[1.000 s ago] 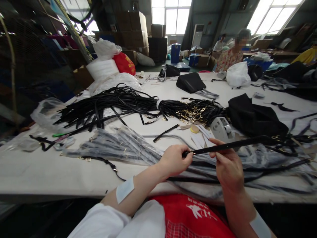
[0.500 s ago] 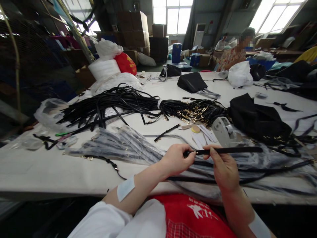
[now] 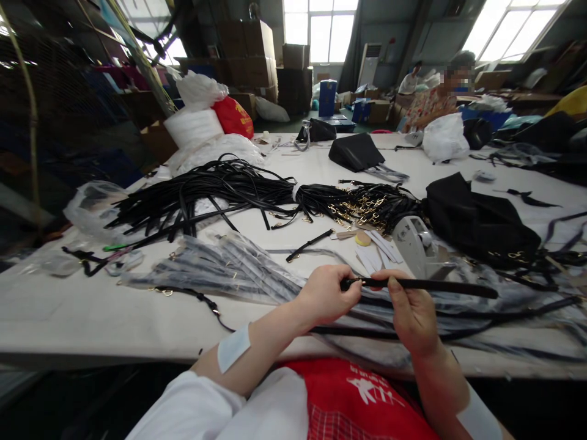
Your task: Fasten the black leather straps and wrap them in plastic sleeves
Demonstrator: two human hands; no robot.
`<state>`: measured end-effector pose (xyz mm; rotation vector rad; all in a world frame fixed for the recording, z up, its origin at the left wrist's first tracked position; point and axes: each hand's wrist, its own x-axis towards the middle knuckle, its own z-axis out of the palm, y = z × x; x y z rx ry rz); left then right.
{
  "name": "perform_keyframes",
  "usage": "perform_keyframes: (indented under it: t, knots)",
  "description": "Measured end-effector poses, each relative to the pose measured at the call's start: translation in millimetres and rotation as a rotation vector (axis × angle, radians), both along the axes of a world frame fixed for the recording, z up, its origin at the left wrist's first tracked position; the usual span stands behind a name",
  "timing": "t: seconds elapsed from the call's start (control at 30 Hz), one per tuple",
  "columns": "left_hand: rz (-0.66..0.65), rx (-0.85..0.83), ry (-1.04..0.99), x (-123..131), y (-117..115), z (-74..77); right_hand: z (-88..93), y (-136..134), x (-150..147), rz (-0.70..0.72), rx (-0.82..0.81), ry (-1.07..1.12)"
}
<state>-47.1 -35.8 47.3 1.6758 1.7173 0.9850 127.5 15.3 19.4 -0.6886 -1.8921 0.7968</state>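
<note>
A black strap (image 3: 449,286) with a small gold fitting is stretched between my hands above the front part of the white table (image 3: 68,318). My left hand (image 3: 329,294) pinches its buckle end. Thumb and fingers of my right hand (image 3: 413,308) are closed on the strap a little to the right, and its free end sticks out rightward. Beneath both hands lie plastic-wrapped grey straps (image 3: 220,269). Behind them, a short black strap (image 3: 309,245) lies by itself on the table.
A large bundle of black straps (image 3: 220,186) with gold clasps spans the middle. A white tape dispenser (image 3: 410,241) and black bag (image 3: 477,217) stand to the right. Plastic-covered rolls (image 3: 195,128) are at back left. A person (image 3: 433,101) is across the table at right.
My right hand has shifted slightly, its index finger now reaching further left along the strap. The strap's free end extends further right and droops a little. My left hand has barely moved.
</note>
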Motion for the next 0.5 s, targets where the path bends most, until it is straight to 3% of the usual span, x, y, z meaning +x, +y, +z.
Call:
perform_keyframes:
  t: [0.37, 0.5]
  knots:
    - [0.055, 0.009, 0.029, 9, -5, -1.1, 9.3, -3, -11, 0.095, 0.313, -0.150]
    - [0.001, 0.046, -0.006, 8, -6, 0.4, 13.2, -10, -6, 0.049, 0.306, -0.124]
